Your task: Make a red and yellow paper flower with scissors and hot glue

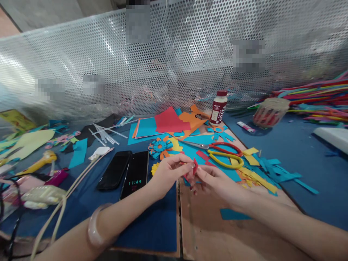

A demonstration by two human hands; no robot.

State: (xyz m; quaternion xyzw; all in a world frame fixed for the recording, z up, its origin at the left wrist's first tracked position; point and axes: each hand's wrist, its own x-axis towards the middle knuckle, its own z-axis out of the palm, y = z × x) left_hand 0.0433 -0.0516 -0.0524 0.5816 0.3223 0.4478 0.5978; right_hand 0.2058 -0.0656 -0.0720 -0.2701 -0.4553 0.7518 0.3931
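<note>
A small piece of red paper is pinched between my two hands above the table's middle. My left hand grips it with thumb and forefinger from the left. From the right, my right hand holds the same piece, its fingers curled below. Just beyond lie scissors with red and yellow handles, their blades pointing left. A blue and orange paper flower rests near my left hand, partly over other paper. Part of a yellow paper shape shows behind my left wrist.
Two phones lie left of my left forearm, beside a cable. Coloured sheets are stacked at the back, near a bottle. Paper scraps, a glue stick and a jar sit on the right. A perforated metal screen stands behind.
</note>
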